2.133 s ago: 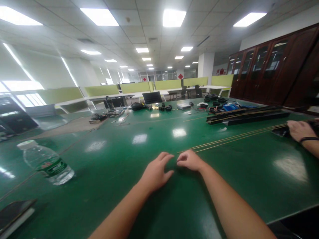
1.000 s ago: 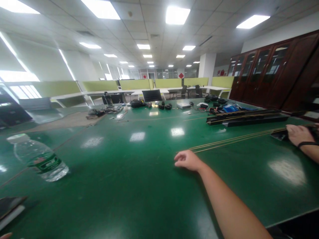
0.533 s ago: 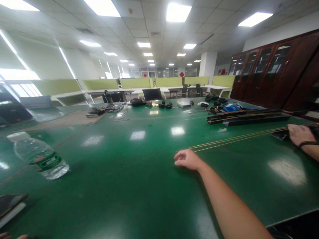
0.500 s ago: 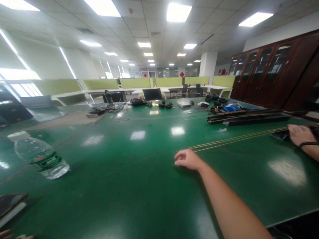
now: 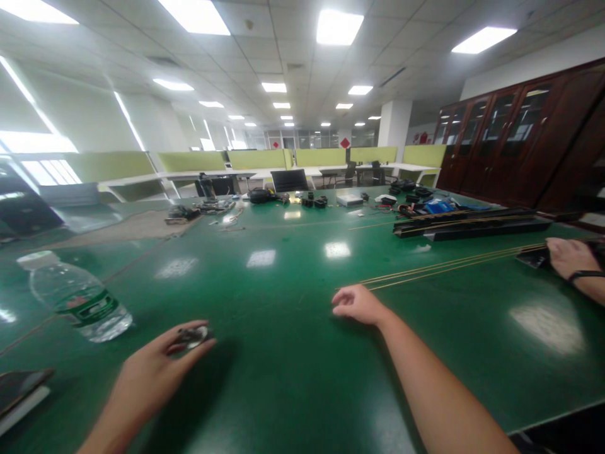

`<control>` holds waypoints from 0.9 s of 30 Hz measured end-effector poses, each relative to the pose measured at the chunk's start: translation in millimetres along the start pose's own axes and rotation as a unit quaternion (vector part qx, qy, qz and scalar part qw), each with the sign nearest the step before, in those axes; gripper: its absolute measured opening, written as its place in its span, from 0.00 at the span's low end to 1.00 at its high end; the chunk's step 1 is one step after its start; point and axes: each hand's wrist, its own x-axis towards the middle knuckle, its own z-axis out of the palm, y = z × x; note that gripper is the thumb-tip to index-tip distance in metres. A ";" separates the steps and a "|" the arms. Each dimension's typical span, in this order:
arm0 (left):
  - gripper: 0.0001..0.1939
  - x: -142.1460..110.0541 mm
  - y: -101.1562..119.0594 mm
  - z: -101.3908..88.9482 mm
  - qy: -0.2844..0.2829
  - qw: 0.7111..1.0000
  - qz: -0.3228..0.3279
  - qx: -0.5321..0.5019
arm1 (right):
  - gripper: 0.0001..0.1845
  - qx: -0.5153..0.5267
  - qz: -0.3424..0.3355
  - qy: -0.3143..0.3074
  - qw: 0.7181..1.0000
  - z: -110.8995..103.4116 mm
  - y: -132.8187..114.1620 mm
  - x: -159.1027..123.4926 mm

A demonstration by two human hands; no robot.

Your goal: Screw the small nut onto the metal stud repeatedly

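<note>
My left hand [image 5: 151, 366] is over the near left of the green table. Between its thumb and fingers it pinches a small round object [image 5: 195, 336], dark and silvery, too blurred to name. My right hand [image 5: 358, 304] rests on the table with its fingers curled in. Several thin yellow rods [image 5: 439, 265] run from behind it toward the right. Their near ends reach this hand; the exact grip is partly hidden. At the far right, another person's hand [image 5: 570, 255], with a black wristband, lies at the rods' other end.
A clear water bottle [image 5: 80, 299] with a green label appears at left. A dark flat item [image 5: 21, 394] lies at the near left edge. Black channel bars [image 5: 482, 226] lie at the right, with a blue item [image 5: 438, 206] and tools behind. Small black parts [image 5: 314, 200] sit at the far side.
My left hand has come up from the lower left corner into view, with the small round object between its fingers. My right hand, the rods and the other person's hand stay nearly where they were.
</note>
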 end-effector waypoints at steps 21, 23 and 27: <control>0.16 26.9 113.3 180.6 -0.155 0.926 0.116 -0.323 | 0.08 0.027 -0.094 -0.047 0.994 19.9 -6.0 -3.0; 0.15 25.8 113.9 181.0 -0.154 0.925 0.121 -0.326 | 0.08 0.023 -0.093 -0.049 0.994 18.8 -7.3 -4.0; 0.12 24.1 113.5 181.0 -0.152 0.923 0.141 -0.325 | 0.07 0.013 -0.090 -0.051 0.995 17.5 -9.3 -4.7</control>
